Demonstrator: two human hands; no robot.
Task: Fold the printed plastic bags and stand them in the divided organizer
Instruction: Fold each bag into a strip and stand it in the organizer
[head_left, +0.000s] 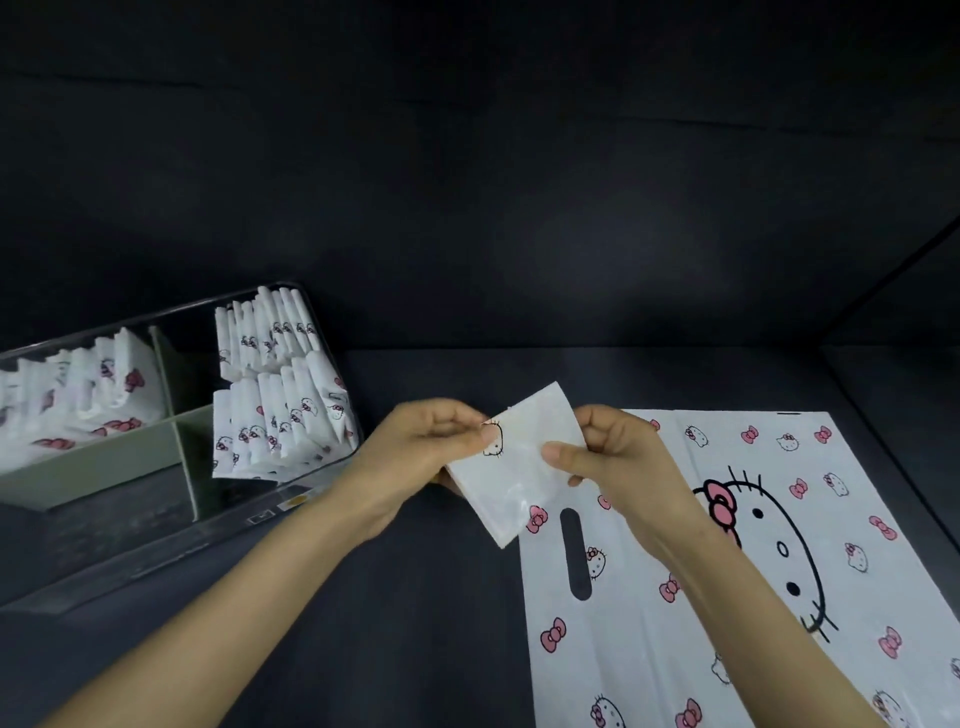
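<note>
Folded bag, a glossy white plastic rectangle with a cat-face print, is being pinched at its two edges by the fingers of the left hand and right hand. Under the right fingers, a flat printed bag is lying on the dark desk. Left of the fingers, stored bags are standing in the clear divided organizer.

— What is the person wearing on the arms?
— Nothing is covering them: the left forearm is showing bare at seven o'clock, the right forearm bare at five o'clock.
— And the hands?
— The left hand and right hand are showing bare too, with short, plain nails.
</note>
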